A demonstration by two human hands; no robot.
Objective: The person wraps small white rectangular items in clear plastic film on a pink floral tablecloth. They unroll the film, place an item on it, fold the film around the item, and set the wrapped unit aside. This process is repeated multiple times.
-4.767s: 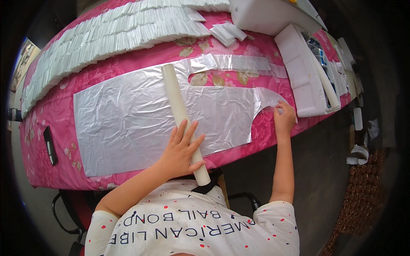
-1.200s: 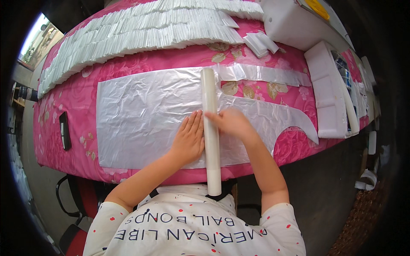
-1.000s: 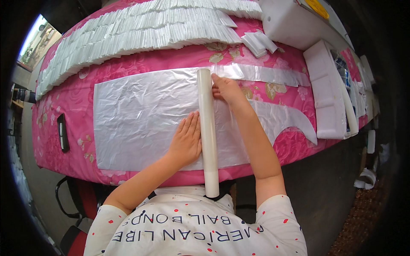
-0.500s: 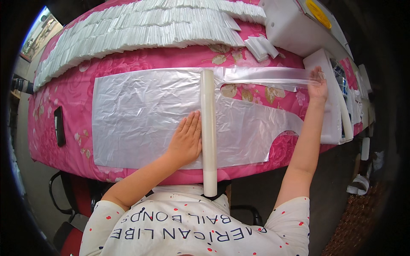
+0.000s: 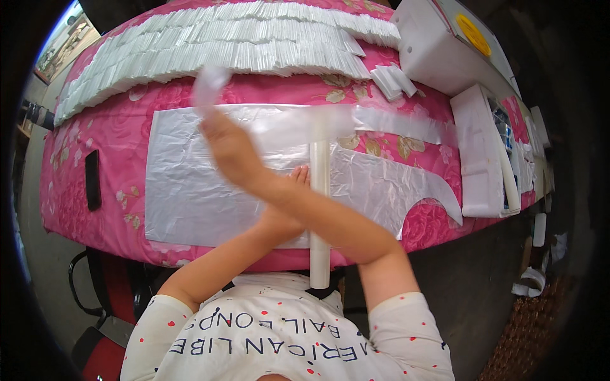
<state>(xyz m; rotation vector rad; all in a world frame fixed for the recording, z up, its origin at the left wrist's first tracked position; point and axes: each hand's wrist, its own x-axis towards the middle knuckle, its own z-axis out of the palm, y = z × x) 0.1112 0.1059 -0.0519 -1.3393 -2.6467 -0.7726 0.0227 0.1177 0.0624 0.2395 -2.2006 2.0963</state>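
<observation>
Nearest the worker's shirt (image 5: 286, 330), the tube (image 5: 319, 171) lay across the sheet (image 5: 197, 178), its near end jutting past the tabletop (image 5: 114, 228). It looked stiff, smooth and fairly light, apt to roll unless steadied along its middle. The left hand (image 5: 279, 219) rested on the plastic against the tube's left side, the fingers I could see laid flat and pressed together. The sheet, spread over the tabletop, looked thin, limp and slippery, quick to crease or tear; I'd have taken it gently by a corner or the end of a strip. Above its far left half hung the right hand (image 5: 232, 151); its fingers seemed to pinch filmy plastic (image 5: 211, 82), but in that smear I couldn't tell for certain.

The right forearm hid part of the tube and much of the left hand, thumb included. Farther off, blurred film veiled the tube's far end, and how it joined the far strip (image 5: 403, 126) was unclear. Beyond, the white stacks (image 5: 222, 51) stood too tightly packed to tell piece from piece.
</observation>
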